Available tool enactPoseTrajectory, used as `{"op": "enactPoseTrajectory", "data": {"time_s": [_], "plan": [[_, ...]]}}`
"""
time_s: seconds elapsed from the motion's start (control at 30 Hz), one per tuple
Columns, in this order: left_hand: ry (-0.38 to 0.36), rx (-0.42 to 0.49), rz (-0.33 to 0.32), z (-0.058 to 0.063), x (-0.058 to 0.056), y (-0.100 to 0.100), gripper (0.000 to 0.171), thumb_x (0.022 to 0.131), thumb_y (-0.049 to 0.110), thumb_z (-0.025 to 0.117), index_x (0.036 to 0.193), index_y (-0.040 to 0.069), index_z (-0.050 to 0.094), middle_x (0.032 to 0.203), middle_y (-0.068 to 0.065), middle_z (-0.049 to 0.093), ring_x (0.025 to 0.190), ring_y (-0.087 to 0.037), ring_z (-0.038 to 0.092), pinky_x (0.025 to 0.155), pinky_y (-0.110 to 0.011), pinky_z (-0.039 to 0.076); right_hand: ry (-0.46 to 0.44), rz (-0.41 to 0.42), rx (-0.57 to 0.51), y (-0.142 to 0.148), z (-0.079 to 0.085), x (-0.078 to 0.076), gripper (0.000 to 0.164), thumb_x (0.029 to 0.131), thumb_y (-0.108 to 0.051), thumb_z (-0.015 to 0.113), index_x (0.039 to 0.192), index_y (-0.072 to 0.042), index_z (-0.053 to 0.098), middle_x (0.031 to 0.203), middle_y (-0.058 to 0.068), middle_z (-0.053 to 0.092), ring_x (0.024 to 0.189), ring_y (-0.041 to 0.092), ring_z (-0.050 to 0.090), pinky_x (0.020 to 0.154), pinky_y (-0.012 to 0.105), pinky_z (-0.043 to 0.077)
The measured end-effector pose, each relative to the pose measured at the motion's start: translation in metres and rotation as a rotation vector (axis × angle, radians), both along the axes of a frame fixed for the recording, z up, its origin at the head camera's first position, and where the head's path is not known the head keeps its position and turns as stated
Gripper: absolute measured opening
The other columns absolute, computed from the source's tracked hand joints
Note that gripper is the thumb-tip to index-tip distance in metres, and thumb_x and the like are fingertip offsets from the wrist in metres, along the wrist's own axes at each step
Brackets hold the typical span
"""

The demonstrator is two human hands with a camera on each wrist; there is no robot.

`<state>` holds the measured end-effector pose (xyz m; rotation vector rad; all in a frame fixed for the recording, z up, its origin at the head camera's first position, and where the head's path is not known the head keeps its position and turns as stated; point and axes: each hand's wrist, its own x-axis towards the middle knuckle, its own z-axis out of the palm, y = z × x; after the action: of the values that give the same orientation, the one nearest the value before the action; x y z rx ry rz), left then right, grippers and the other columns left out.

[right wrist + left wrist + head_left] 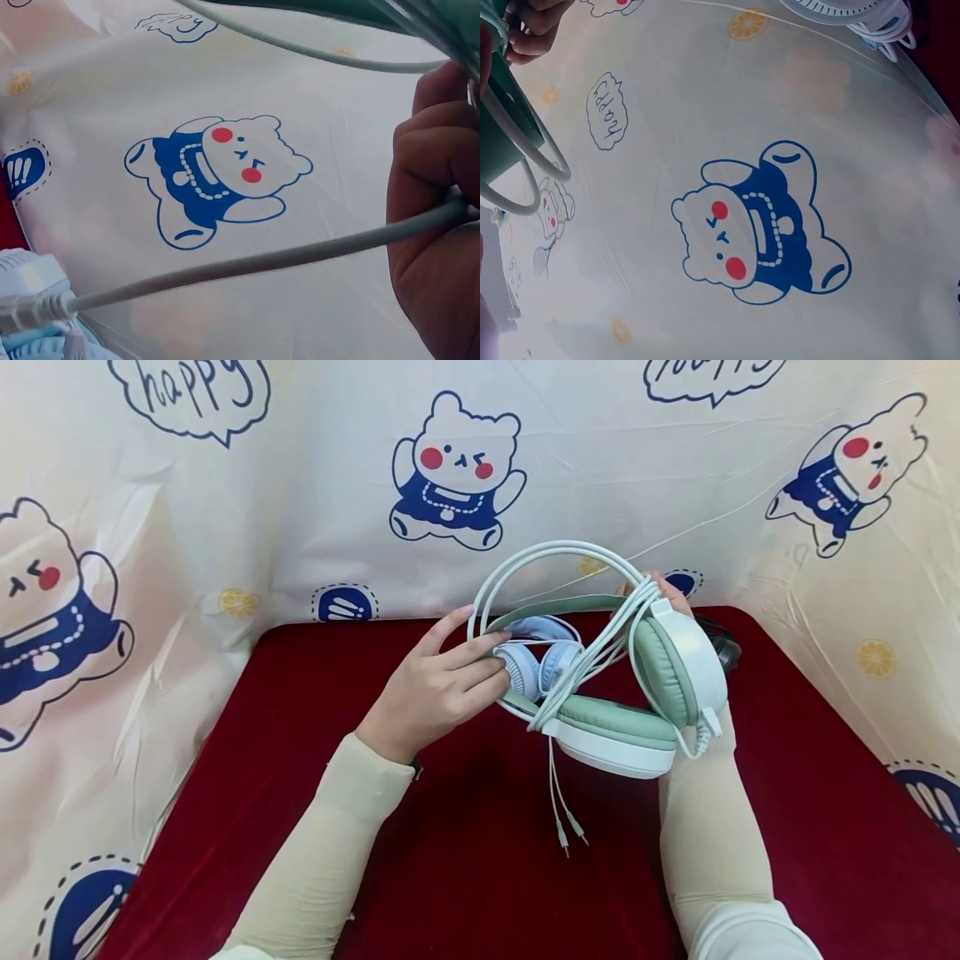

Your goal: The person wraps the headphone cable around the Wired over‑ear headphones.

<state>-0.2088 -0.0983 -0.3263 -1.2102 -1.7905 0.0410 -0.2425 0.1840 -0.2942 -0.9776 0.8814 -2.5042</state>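
Note:
White headphones with green ear pads are held up over the table, tilted, the headband arching to the upper left. Their white cable is wound in a bundle across the headband and ear cups, and two thin plugs dangle below. At the left side of the headband, my left hand holds it, the index finger reaching up along the outer band. Behind the right ear cup, my right hand is mostly hidden; the right wrist view shows its fingers curled round the headphones and cable.
Light-blue headphones lie on the dark red table cloth beyond the held pair, partly seen through its headband. A black object sits at the back right, partly hidden. A white curtain with bear drawings encloses the table's back and sides.

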Motion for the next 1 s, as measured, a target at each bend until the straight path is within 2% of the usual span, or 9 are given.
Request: {"op": "enactPoseTrajectory", "data": {"time_s": [0.13, 0.2, 0.3, 0.37, 0.5, 0.57, 0.7, 0.8, 1.0], "plan": [[-0.001, 0.03, -0.036, 0.0, 0.002, 0.0, 0.012, 0.092, -0.001, 0.063, 0.095, 0.008, 0.071, 0.099, -0.005, 0.074, 0.114, -0.022, 0.061, 0.11, -0.049, 0.03, -0.467, 0.247, -0.312, -0.008, 0.007, 0.016, 0.017, 0.095, 0.002, 0.048, 0.086, 0.011, 0.059, 0.074, 0.019, 0.058, 0.067, 0.025, 0.056, 0.063, 0.034, 0.052], [-0.004, 0.044, -0.05, 0.0, 0.002, 0.001, 0.013, 0.092, -0.002, 0.062, 0.095, 0.007, 0.071, 0.099, -0.006, 0.074, 0.114, -0.022, 0.062, 0.109, -0.05, 0.031, -0.538, 0.433, -0.445, -0.01, -0.001, 0.009, 0.014, 0.091, 0.004, 0.049, 0.091, 0.017, 0.056, 0.078, 0.025, 0.056, 0.073, 0.033, 0.054, 0.07, 0.04, 0.051], [-0.006, 0.066, -0.068, -0.001, 0.002, 0.001, 0.013, 0.092, -0.003, 0.062, 0.093, 0.006, 0.07, 0.097, -0.006, 0.074, 0.112, -0.023, 0.062, 0.108, -0.051, 0.032, -0.21, 0.305, -0.295, -0.005, -0.027, -0.019, 0.02, 0.096, -0.003, 0.048, 0.09, 0.013, 0.057, 0.078, 0.021, 0.057, 0.073, 0.031, 0.053, 0.07, 0.037, 0.048], [-0.003, 0.082, -0.072, -0.002, 0.002, 0.001, 0.013, 0.092, -0.003, 0.061, 0.092, 0.006, 0.07, 0.096, -0.006, 0.074, 0.111, -0.024, 0.063, 0.108, -0.052, 0.032, -0.16, 0.157, -0.242, 0.0, -0.051, -0.043, 0.021, 0.098, -0.006, 0.048, 0.09, 0.01, 0.058, 0.077, 0.018, 0.057, 0.07, 0.029, 0.055, 0.068, 0.035, 0.044], [0.012, 0.131, -0.065, -0.002, 0.002, 0.0, 0.013, 0.092, -0.001, 0.06, 0.09, 0.007, 0.07, 0.093, -0.005, 0.074, 0.106, -0.025, 0.065, 0.107, -0.053, 0.032, -0.397, -0.042, -0.072, 0.019, -0.113, -0.109, 0.021, 0.099, -0.015, 0.057, 0.085, 0.001, 0.061, 0.074, 0.011, 0.06, 0.063, 0.022, 0.06, 0.064, 0.03, 0.047], [0.021, 0.159, -0.064, -0.003, 0.002, 0.0, 0.013, 0.092, 0.0, 0.06, 0.088, 0.007, 0.07, 0.09, -0.005, 0.074, 0.101, -0.025, 0.066, 0.106, -0.054, 0.033, -0.519, -0.168, 0.068, 0.009, -0.109, -0.105, 0.022, 0.093, -0.024, 0.067, 0.081, -0.006, 0.063, 0.069, 0.005, 0.062, 0.055, 0.016, 0.058, 0.059, 0.025, 0.047], [0.04, 0.199, -0.07, -0.003, 0.0, 0.002, 0.014, 0.09, 0.001, 0.06, 0.084, 0.007, 0.07, 0.083, -0.005, 0.073, 0.091, -0.024, 0.067, 0.103, -0.052, 0.038, -0.176, -0.099, 0.215, -0.021, -0.072, -0.072, 0.023, 0.093, -0.034, 0.066, 0.086, -0.012, 0.066, 0.067, -0.001, 0.064, 0.043, 0.006, 0.037, 0.04, 0.016, 0.027], [0.033, 0.215, -0.077, -0.003, 0.0, 0.004, 0.013, 0.089, 0.002, 0.06, 0.083, 0.007, 0.071, 0.082, -0.005, 0.073, 0.087, -0.023, 0.067, 0.102, -0.051, 0.039, 0.081, 0.052, 0.113, -0.038, -0.05, -0.054, 0.022, 0.097, -0.031, 0.06, 0.093, -0.011, 0.067, 0.066, 0.0, 0.063, 0.044, 0.008, 0.027, 0.038, 0.021, 0.013], [0.018, 0.219, -0.044, -0.005, 0.0, 0.002, 0.015, 0.091, 0.004, 0.059, 0.084, 0.007, 0.072, 0.082, -0.005, 0.073, 0.085, -0.022, 0.066, 0.103, -0.049, 0.037, 0.169, 0.279, 0.134, -0.048, -0.052, -0.07, 0.029, 0.1, -0.032, 0.052, 0.09, -0.011, 0.07, 0.059, 0.001, 0.054, 0.045, 0.012, 0.034, 0.042, 0.025, 0.021]]}}
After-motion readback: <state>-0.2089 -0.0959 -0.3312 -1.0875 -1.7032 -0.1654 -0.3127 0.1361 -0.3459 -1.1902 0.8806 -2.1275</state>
